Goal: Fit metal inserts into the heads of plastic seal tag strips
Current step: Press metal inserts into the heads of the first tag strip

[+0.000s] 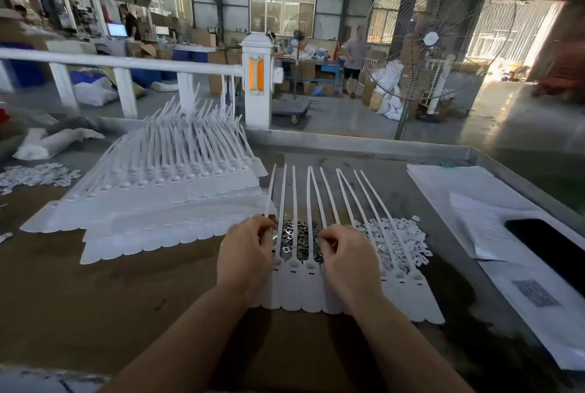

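A joined row of white seal tag strips (408, 294) lies flat in front of me, tails pointing away and heads (294, 264) near my wrists. Under the tails sits a heap of small metal inserts (297, 231), with a heap of small white plastic pieces (399, 234) to its right. My left hand (245, 253) rests on the row's left end, its curled fingers reaching into the inserts; what it holds is hidden. My right hand (348, 256) lies over the middle of the row, fingertips pinched together above the inserts, possibly on one small piece.
A big fanned stack of white strips (164, 177) fills the table's left half. More small white pieces (34, 174) lie far left. Papers (481, 202) and a black phone (550, 244) sit right, by the table's raised metal edge (506, 164). A standing fan (433, 28) is beyond.
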{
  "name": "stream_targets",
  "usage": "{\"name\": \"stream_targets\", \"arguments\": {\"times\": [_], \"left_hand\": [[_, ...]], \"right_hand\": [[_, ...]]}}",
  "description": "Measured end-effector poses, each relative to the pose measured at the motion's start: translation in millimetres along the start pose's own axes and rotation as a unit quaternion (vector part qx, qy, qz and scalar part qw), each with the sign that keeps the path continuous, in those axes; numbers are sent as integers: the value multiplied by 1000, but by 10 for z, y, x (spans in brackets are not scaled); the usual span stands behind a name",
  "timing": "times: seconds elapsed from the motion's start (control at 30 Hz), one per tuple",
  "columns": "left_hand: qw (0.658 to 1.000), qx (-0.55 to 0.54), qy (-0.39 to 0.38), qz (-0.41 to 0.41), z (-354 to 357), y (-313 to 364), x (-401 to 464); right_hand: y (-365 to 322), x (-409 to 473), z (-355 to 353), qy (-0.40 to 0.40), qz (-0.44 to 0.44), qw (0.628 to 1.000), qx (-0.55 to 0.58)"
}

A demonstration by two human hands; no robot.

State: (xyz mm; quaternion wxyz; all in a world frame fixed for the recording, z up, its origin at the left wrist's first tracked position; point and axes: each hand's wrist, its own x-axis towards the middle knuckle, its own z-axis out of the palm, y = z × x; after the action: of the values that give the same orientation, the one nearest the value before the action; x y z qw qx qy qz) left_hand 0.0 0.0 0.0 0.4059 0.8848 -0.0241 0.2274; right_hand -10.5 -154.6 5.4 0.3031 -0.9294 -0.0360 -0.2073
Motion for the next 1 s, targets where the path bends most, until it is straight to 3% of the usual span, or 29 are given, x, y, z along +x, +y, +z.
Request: {"name": "stream_targets", "arguments": {"times": [0.33, 1.0], "left_hand": [[998, -36, 28, -45, 12, -172, 75], [987, 142, -71, -28, 56, -173, 31]], "right_hand": [[83, 48, 141, 55, -37, 997, -31], [44, -85, 156, 48, -47, 995, -78]]}}
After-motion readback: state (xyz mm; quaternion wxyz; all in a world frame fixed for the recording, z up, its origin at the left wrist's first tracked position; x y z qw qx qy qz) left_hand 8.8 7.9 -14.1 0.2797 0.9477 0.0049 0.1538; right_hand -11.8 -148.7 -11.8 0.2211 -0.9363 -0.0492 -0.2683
